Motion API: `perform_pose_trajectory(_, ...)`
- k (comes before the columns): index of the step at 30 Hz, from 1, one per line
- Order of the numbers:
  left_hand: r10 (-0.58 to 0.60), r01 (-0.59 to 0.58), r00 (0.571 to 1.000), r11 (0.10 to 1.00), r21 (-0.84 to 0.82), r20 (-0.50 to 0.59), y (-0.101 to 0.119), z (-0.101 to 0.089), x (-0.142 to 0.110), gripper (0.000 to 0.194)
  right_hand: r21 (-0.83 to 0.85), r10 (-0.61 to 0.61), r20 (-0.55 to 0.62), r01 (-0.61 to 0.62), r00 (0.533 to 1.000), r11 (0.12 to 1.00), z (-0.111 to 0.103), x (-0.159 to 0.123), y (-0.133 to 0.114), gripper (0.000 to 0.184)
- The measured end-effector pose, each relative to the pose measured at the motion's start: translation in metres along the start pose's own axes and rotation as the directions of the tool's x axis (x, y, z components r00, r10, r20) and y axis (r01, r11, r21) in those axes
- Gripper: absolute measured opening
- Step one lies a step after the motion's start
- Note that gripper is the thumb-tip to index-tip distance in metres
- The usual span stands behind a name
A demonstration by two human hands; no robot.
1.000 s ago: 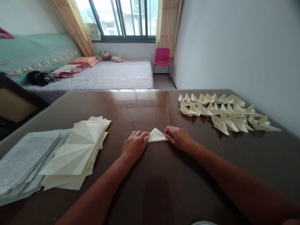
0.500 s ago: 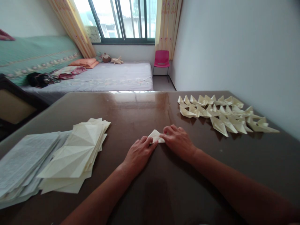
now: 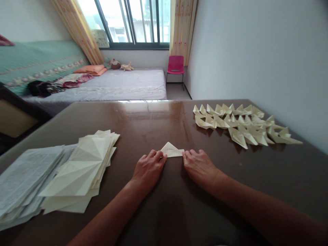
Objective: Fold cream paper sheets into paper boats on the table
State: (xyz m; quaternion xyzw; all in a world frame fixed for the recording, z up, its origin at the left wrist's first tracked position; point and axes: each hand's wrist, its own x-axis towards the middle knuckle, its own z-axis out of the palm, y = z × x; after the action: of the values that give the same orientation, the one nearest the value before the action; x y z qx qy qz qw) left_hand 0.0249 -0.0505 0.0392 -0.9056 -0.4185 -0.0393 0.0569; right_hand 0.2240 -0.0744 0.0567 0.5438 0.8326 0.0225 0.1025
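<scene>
A small folded paper [image 3: 171, 150], cream and pointed at the top, lies on the dark glossy table [image 3: 153, 126] between my hands. My left hand [image 3: 150, 167] is closed on its left end, thumb and fingers pinching the edge. At the right end, the fingertips of my right hand [image 3: 200, 165] are pressed together on the paper's narrow tip. To the right and farther back stand several folded paper boats [image 3: 238, 136] in rows. Left of my hands lies a stack of creased cream sheets [image 3: 87, 157].
A pile of printed papers [image 3: 28, 174] sits at the table's left, partly under the creased sheets. Beyond the far table edge are a bed [image 3: 133, 83] and a pink chair [image 3: 176, 65]. A white wall [image 3: 256, 51] runs along the right side.
My right hand has shifted right and down to the paper's right tip, uncovering more of the paper. My left hand has moved slightly left and stays on its end.
</scene>
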Motion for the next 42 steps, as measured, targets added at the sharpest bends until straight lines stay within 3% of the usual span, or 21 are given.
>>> perform_pose_trajectory(3, -0.017, 0.017, 1.000, 1.000, 0.005, -0.008, -0.001, 0.001, 0.000, 0.028, 0.036, 0.020, 0.013, -0.020, 1.000, 0.999, -0.006, 0.004, 0.010, 0.021)
perform_pose_trajectory(6, -0.010, 0.009, 0.999, 1.000, -0.013, -0.036, -0.002, 0.004, -0.001, 0.028, 0.119, 0.073, -0.129, -0.058, 0.989, 0.991, -0.007, 0.015, 0.025, 0.018)
perform_pose_trajectory(10, -0.035, 0.033, 0.995, 0.999, -0.025, -0.091, -0.003, 0.009, -0.002, 0.026, 0.346, 0.053, -0.178, 0.012, 0.983, 0.938, 0.009, 0.030, 0.043, 0.034)
perform_pose_trajectory(12, -0.044, 0.042, 0.993, 0.999, -0.020, -0.107, -0.004, 0.009, -0.002, 0.024, 0.454, 0.045, -0.196, 0.050, 0.980, 0.889, 0.020, 0.035, 0.047, 0.033)
perform_pose_trajectory(19, -0.006, 0.006, 0.969, 1.000, -0.002, -0.249, -0.005, 0.013, -0.002, 0.037, 0.636, -0.023, -0.265, 0.192, 0.964, 0.748, 0.032, 0.040, 0.034, 0.019)
perform_pose_trajectory(25, 0.045, -0.055, 0.969, 0.998, -0.032, -0.245, -0.006, 0.019, 0.000, 0.039, 0.607, 0.009, -0.385, 0.246, 0.923, 0.755, 0.031, 0.039, 0.025, 0.015)
perform_pose_trajectory(30, 0.040, -0.063, 0.976, 0.993, -0.102, -0.212, -0.009, 0.018, 0.002, 0.030, 0.642, -0.034, -0.319, 0.243, 0.947, 0.727, 0.030, 0.038, 0.030, 0.005)
perform_pose_trajectory(33, 0.076, -0.102, 0.981, 0.984, -0.143, -0.180, -0.010, 0.017, 0.002, 0.024, 0.732, -0.073, -0.244, 0.233, 0.967, 0.640, 0.028, 0.039, 0.036, 0.014)
perform_pose_trajectory(35, 0.102, -0.124, 0.983, 0.982, -0.142, -0.150, -0.010, 0.016, 0.001, 0.022, 0.771, -0.007, -0.224, 0.181, 0.975, 0.611, 0.027, 0.040, 0.040, 0.021)
perform_pose_trajectory(38, 0.125, -0.139, 0.985, 0.983, -0.116, -0.121, -0.010, 0.016, 0.000, 0.022, 0.719, 0.105, -0.262, 0.121, 0.959, 0.684, 0.028, 0.041, 0.041, 0.022)
perform_pose_trajectory(42, 0.172, -0.181, 0.978, 0.981, -0.068, -0.120, -0.008, 0.014, -0.001, 0.023, 0.587, 0.078, -0.276, 0.104, 0.958, 0.803, 0.028, 0.040, 0.034, 0.023)
